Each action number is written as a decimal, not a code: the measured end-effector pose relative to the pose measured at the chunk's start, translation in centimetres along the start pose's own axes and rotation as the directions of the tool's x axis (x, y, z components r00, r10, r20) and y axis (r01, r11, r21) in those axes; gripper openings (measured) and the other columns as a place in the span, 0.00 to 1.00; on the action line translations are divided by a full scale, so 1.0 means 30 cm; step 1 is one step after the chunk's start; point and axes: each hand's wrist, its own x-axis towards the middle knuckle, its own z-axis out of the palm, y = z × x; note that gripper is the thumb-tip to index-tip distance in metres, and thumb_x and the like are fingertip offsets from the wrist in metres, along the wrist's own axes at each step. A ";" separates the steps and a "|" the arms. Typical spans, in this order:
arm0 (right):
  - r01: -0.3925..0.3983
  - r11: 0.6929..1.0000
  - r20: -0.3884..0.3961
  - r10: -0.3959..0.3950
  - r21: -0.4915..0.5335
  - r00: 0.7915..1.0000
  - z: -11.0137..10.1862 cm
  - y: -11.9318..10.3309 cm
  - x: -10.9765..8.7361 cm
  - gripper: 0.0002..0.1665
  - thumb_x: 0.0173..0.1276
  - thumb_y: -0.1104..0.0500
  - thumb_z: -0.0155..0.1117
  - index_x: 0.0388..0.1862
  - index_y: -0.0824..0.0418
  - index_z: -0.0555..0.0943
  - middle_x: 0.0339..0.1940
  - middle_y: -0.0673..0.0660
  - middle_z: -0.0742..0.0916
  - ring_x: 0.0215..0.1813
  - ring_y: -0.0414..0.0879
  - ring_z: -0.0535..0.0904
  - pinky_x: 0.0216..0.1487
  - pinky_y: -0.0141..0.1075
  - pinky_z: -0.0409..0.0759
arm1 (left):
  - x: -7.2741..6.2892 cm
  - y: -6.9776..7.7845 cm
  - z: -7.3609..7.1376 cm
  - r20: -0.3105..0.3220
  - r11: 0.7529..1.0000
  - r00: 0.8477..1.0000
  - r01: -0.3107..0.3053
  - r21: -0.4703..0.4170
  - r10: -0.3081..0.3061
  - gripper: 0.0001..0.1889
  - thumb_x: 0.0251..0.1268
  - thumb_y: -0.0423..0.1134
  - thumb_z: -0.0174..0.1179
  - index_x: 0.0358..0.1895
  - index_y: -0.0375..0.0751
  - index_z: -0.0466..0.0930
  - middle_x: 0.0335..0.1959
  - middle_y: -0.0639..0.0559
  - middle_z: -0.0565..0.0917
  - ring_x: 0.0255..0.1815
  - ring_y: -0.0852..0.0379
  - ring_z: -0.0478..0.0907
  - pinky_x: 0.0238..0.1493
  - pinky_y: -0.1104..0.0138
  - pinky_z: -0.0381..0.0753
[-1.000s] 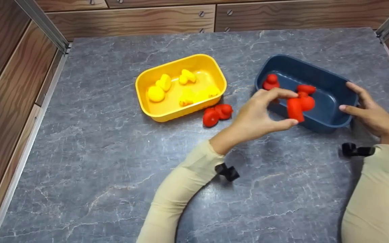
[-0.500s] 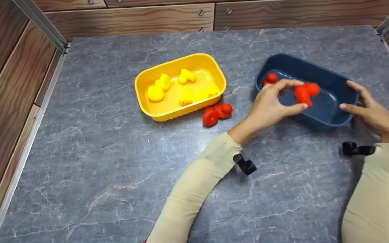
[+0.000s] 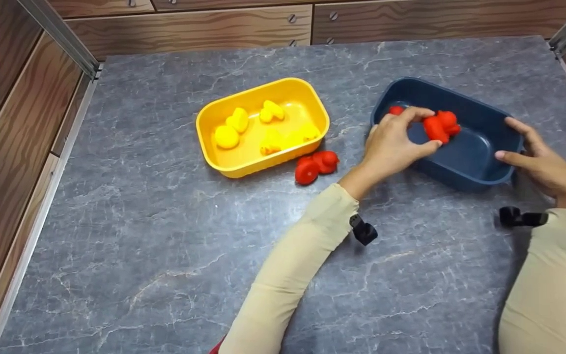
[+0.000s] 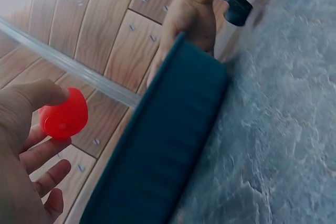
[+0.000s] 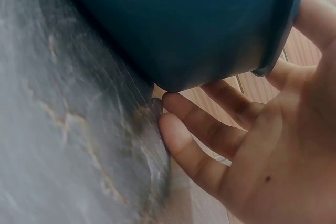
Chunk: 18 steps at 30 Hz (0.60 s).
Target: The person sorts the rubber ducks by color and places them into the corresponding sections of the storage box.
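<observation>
My left hand point(image 3: 393, 140) pinches a red toy duck point(image 3: 435, 129) between thumb and fingertips, over the dark blue bin point(image 3: 484, 169). In the left wrist view the duck point(image 4: 64, 114) shows as a rounded red form held at the fingertips, beside the bin's wall point(image 4: 163, 129). Part of another red toy point(image 3: 396, 110) shows at the bin's left end, mostly behind my left hand. My right hand point(image 3: 548, 169) grips the bin's right end, thumb over the rim and fingers outside. The right wrist view shows its fingertips point(image 5: 176, 129) low against the bin's outer wall.
Left of the blue bin stands a yellow bin point(image 3: 221, 164) with several yellow toy ducks point(image 3: 227, 136) inside. Against its near right corner, a red toy duck point(image 3: 316, 166) lies on the grey marbled table point(image 3: 165, 236). Wood-patterned panels point(image 3: 189, 32) border the back and sides.
My left hand has moved right and away from me, carrying the red duck from the near rim to over the bin's interior. My right hand stays on the bin.
</observation>
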 end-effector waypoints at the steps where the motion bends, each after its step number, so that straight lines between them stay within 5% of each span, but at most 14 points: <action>1: 0.002 1.000 -0.001 -0.002 0.000 1.000 0.000 0.001 0.000 0.41 0.67 0.76 0.52 0.71 0.45 0.56 0.58 0.45 0.70 0.50 0.29 0.79 0.45 0.22 0.79 | 0.002 -0.002 0.003 0.000 1.000 1.000 0.005 0.011 -0.005 0.26 0.52 0.57 0.69 0.56 0.67 0.76 0.53 0.74 0.79 0.51 0.70 0.70 0.53 0.77 0.63; 10: 0.023 0.998 0.003 -0.023 0.054 1.000 0.000 0.003 0.000 0.40 0.67 0.78 0.50 0.69 0.46 0.59 0.53 0.44 0.75 0.48 0.33 0.81 0.43 0.25 0.81 | 0.012 -0.022 0.011 -0.008 0.998 1.000 0.026 0.050 -0.026 0.25 0.53 0.58 0.68 0.57 0.68 0.75 0.51 0.73 0.80 0.48 0.69 0.70 0.46 0.76 0.63; 18: 0.006 1.000 -0.012 -0.006 0.007 1.000 0.001 0.006 0.002 0.42 0.67 0.77 0.51 0.73 0.45 0.55 0.63 0.48 0.66 0.50 0.31 0.80 0.44 0.23 0.80 | 0.013 -0.036 0.006 0.007 0.999 1.000 0.014 0.039 -0.014 0.27 0.54 0.59 0.66 0.60 0.67 0.74 0.50 0.70 0.81 0.47 0.69 0.71 0.47 0.75 0.64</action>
